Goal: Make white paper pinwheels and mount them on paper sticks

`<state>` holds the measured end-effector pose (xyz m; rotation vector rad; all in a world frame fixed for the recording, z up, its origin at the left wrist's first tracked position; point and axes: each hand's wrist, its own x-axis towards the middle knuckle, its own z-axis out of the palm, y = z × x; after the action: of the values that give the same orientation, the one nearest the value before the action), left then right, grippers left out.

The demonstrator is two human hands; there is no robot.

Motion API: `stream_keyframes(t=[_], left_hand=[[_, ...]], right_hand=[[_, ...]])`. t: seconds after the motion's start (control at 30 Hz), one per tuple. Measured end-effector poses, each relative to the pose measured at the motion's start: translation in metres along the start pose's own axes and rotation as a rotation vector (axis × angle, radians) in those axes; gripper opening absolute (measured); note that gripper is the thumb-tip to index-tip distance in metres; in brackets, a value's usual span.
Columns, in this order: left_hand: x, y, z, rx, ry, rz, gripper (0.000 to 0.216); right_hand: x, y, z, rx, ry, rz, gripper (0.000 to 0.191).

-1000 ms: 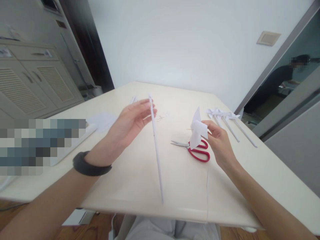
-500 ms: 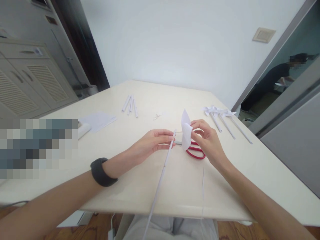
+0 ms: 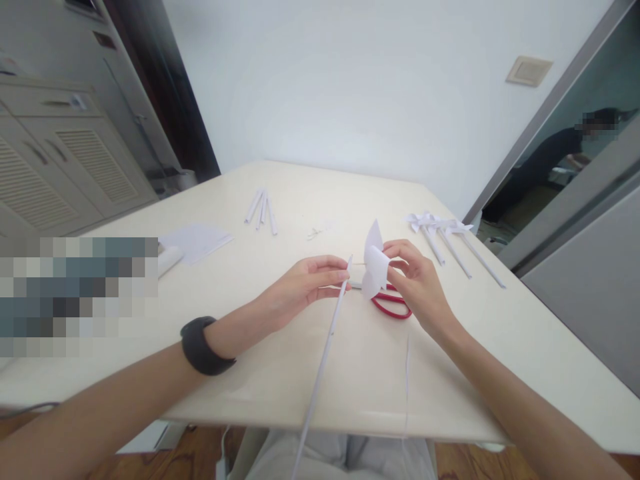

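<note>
Paper stick [image 3: 325, 347] pinched near its top by left hand [image 3: 300, 290], beside right hand [image 3: 423, 290] gripping pinwheel [image 3: 374, 267].

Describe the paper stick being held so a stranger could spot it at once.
On the cream table, look near the middle, where the left hand pinches the top of a thin white paper stick. It slants down past the near edge, far longer than the short rolls lying loose farther back.

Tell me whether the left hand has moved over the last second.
Yes. The left hand has come right and down toward the scissors, bringing its stick up to the paper blades in the right hand.
</note>
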<state>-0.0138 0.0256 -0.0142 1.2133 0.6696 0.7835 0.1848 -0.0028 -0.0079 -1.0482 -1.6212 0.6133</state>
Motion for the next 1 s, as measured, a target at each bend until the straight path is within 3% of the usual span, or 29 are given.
stream_keyframes(t=[0.63,1.0], left_hand=[[-0.0025,0.0008,0.0039,-0.017,-0.059,0.014,0.013],[-0.003,0.0023,0.0061,-0.005,-0.033,0.011,0.011]], right_hand=[[-0.0007,-0.0026,0.001,0.091,-0.002,0.025,0.005],[-0.0026,-0.0039,0.003,0.002,-0.001,-0.025,0.009]])
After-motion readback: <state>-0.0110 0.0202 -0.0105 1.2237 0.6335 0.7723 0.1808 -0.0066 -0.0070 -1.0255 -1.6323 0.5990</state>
